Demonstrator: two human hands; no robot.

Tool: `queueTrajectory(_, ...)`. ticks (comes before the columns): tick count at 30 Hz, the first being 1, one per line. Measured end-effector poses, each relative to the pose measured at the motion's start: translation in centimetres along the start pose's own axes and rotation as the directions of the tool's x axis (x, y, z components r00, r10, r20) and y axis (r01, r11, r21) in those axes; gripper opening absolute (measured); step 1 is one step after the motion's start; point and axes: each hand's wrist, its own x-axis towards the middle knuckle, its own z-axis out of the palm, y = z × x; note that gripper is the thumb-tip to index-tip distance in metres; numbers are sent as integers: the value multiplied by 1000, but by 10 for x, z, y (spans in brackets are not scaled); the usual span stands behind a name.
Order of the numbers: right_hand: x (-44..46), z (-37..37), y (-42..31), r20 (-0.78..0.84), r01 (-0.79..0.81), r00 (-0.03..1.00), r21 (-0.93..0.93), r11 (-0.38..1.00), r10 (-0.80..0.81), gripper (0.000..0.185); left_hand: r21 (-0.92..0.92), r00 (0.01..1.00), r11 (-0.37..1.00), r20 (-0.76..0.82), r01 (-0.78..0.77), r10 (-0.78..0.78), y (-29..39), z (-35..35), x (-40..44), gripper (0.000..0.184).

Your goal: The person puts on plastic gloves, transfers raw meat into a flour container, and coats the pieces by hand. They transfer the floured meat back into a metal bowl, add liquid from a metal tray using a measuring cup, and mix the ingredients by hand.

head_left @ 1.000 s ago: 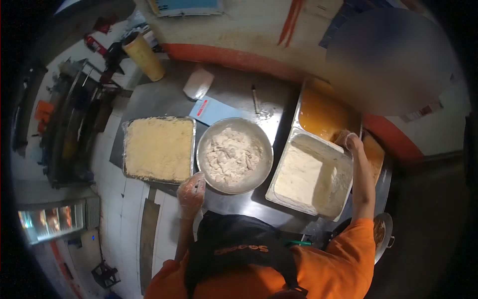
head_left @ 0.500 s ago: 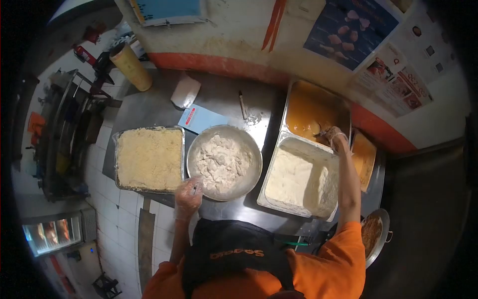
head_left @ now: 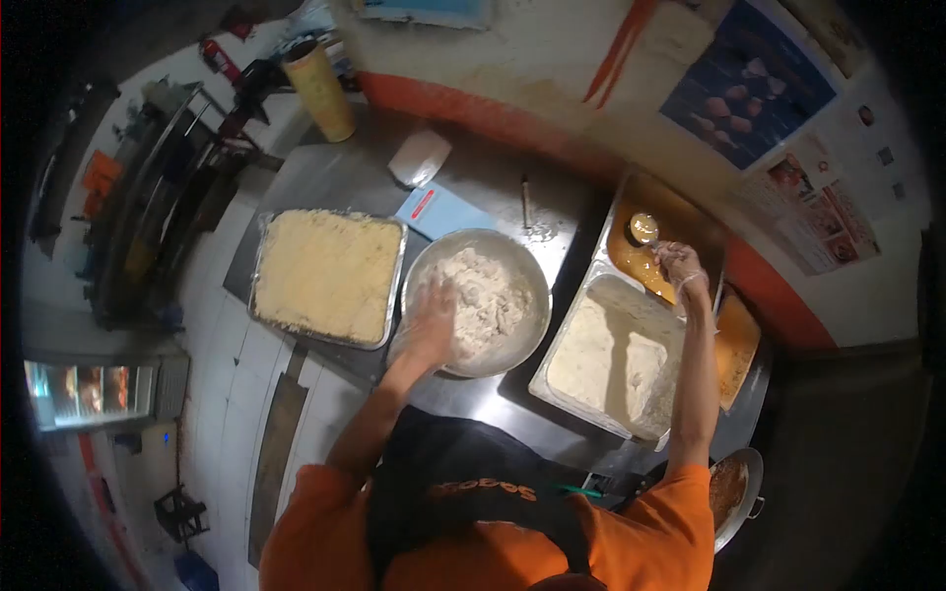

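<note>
My right hand (head_left: 680,264), in a clear plastic glove, is closed round the handle of a small ladle (head_left: 643,229). The ladle's cup is held over the orange-brown liquid (head_left: 631,258) in a deep metal pan (head_left: 613,219). Over the left side of a round metal bowl (head_left: 537,340) is my gloved left hand (head_left: 430,323), slightly blurred, its fingers stretched out and holding nothing. Whitish, flour-coated pieces (head_left: 488,295) fill the bowl. Whether my left fingertips touch them I cannot tell.
Left of the bowl stands a tray of pale crumbly coating (head_left: 330,276). A pan of white flour (head_left: 591,360) sits before the liquid. Behind are a blue card (head_left: 448,212), a wrapped white block (head_left: 421,158), a marker (head_left: 525,202) and a yellow film roll (head_left: 320,94). A wok (head_left: 754,483) is at lower right.
My left hand has moved from the bowl's front left edge to over its contents, fingers now extended. The ladle's cup now shows above the liquid. The whole view has shifted and tilted.
</note>
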Motion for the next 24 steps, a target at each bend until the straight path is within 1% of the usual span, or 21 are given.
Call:
queueTrajectory(1,0,0,-5,53,-40,998,-102,994,46,19,-11,1000,1000,-2,29,-29,2,4,6,113)
queueTrajectory(3,-18,22,-37,63,-92,993,-86,992,97,15,24,994,995,37,100,-100,17,0,18,113)
queueTrajectory(4,-26,38,-42,45,-68,997,-40,997,69,15,43,990,991,52,127,-129,18,-1,21,113)
queueTrajectory(5,-37,54,-46,24,-43,999,5,999,43,16,-51,995,994,-14,101,-102,7,14,27,111)
queueTrajectory(6,-48,70,-49,2,-22,1000,46,999,22,17,-144,994,987,-78,68,-80,-7,44,37,109)
queueTrajectory(7,-54,84,-49,59,1,998,24,1000,-3,18,-232,987,972,-148,25,-61,-8,39,36,106)
queueTrajectory(8,-59,99,-49,113,29,993,6,1000,-29,19,-326,988,944,-123,48,-92,-8,33,36,87)
queueTrajectory(9,-66,114,-49,166,53,985,-10,999,-51,20,-339,991,939,-96,60,-98,-12,33,40,82)
queueTrajectory(11,-85,144,-55,196,-3,981,81,997,-13,22,-363,993,928,-46,84,-107,-23,34,46,71)
queueTrajectory(12,-87,160,-47,165,18,986,-10,1000,-16,21,-439,991,897,-83,54,-100,-26,33,45,67)
queueTrajectory(13,-89,175,-42,133,37,991,-102,994,-23,20,-499,992,866,-85,40,-95,-27,25,43,67)
queueTrajectory(14,-94,187,-38,104,85,993,-204,975,-65,21,-557,992,830,-87,26,-90,-27,17,42,68)
queueTrajectory(15,-99,200,-37,89,197,979,-228,954,-181,20,-613,993,790,-88,13,-85,-28,11,39,69)
queueTrajectory(16,-103,213,-35,77,305,952,-255,918,-295,18,-608,976,792,-200,-57,-83,-33,21,41,75)
queueTrajectory(17,-106,219,-31,70,405,913,-284,869,-402,17,-707,984,704,-166,-74,-62,-39,31,46,77)
queueTrajectory(18,-106,221,-28,134,622,763,-417,663,-632,21,-794,990,603,-136,-86,-39,-37,24,47,78)
queueTrajectory(20,-103,232,-31,213,606,760,-574,551,-614,24,-899,997,430,77,76,-16,-12,-43,19,84)
queueTrajectory(21,-105,239,-32,250,591,764,-644,487,-595,26,-921,994,381,104,83,35,-14,-44,19,84)
queueTrajectory(23,-112,244,-35,220,616,696,-672,411,-684,31,-954,978,281,148,102,149,-26,-50,25,85)
queueTrajectory(24,-116,244,-37,218,631,661,-679,375,-718,32,-971,953,240,80,7,292,-35,-48,31,85)
